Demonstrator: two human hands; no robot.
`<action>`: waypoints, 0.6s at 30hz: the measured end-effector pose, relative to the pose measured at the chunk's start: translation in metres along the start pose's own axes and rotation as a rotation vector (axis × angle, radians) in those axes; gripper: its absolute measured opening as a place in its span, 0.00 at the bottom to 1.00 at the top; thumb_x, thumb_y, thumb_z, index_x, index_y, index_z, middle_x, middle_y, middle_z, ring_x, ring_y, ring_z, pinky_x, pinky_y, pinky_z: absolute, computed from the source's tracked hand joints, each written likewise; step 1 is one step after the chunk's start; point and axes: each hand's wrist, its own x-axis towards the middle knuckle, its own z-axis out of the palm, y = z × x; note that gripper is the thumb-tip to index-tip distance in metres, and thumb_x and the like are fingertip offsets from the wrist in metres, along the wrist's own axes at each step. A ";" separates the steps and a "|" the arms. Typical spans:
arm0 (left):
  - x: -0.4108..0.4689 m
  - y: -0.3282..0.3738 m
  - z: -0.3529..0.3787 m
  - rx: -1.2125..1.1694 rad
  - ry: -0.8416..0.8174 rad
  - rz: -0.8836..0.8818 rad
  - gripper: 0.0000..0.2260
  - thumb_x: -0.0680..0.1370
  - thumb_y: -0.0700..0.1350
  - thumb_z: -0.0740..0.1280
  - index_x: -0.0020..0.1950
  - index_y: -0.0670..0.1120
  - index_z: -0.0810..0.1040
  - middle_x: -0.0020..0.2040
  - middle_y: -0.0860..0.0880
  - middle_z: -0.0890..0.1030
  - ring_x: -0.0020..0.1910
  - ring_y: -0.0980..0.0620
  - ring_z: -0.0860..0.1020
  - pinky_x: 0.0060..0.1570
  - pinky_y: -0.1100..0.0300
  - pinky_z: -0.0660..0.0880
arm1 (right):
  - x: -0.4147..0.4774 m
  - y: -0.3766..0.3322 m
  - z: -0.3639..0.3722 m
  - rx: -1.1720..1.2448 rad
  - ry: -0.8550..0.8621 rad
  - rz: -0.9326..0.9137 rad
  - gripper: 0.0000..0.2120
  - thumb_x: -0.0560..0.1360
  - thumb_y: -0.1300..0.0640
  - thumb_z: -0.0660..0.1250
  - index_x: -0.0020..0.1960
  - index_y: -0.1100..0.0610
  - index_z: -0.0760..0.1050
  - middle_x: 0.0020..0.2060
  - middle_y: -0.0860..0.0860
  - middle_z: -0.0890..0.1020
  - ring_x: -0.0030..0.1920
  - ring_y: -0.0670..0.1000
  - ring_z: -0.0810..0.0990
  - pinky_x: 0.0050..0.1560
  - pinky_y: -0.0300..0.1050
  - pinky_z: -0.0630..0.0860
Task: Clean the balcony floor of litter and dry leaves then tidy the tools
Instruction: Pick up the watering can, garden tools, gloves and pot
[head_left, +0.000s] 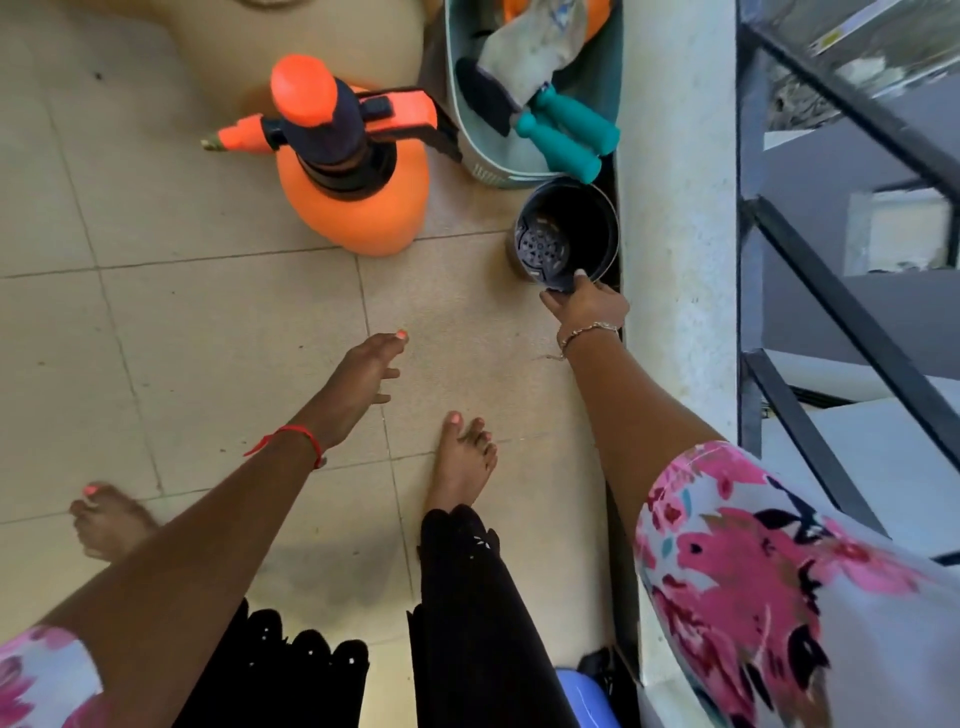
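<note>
Close by the wall (675, 208), right hand (584, 306) pinching black pot (597, 228) rim, left hand (363, 374) spread (empty) over tiles (208, 322).

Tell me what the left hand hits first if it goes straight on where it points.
Probably the black pot, near its left side; the left hand points across bare floor toward it. Depth is unclear, so it might slip past and reach the tub behind.
</note>
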 end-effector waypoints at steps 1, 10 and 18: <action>-0.002 0.001 0.000 -0.007 -0.003 -0.004 0.20 0.82 0.53 0.55 0.70 0.45 0.68 0.66 0.49 0.70 0.60 0.49 0.71 0.55 0.54 0.69 | -0.002 -0.002 -0.002 -0.019 -0.033 0.040 0.20 0.78 0.61 0.62 0.67 0.69 0.66 0.57 0.64 0.76 0.53 0.64 0.79 0.46 0.55 0.80; -0.085 0.045 -0.031 -0.036 0.004 0.104 0.04 0.78 0.44 0.64 0.52 0.47 0.75 0.53 0.49 0.76 0.53 0.50 0.74 0.47 0.57 0.69 | -0.138 0.006 -0.021 -1.086 -0.214 -0.432 0.23 0.80 0.51 0.57 0.65 0.68 0.67 0.63 0.63 0.72 0.63 0.61 0.72 0.62 0.52 0.69; -0.317 0.151 -0.163 0.329 0.107 0.456 0.09 0.77 0.40 0.65 0.56 0.39 0.78 0.49 0.47 0.77 0.49 0.52 0.75 0.42 0.71 0.67 | -0.412 -0.069 0.012 -1.668 -0.512 -1.226 0.23 0.80 0.45 0.53 0.65 0.62 0.66 0.64 0.60 0.70 0.63 0.60 0.69 0.60 0.55 0.66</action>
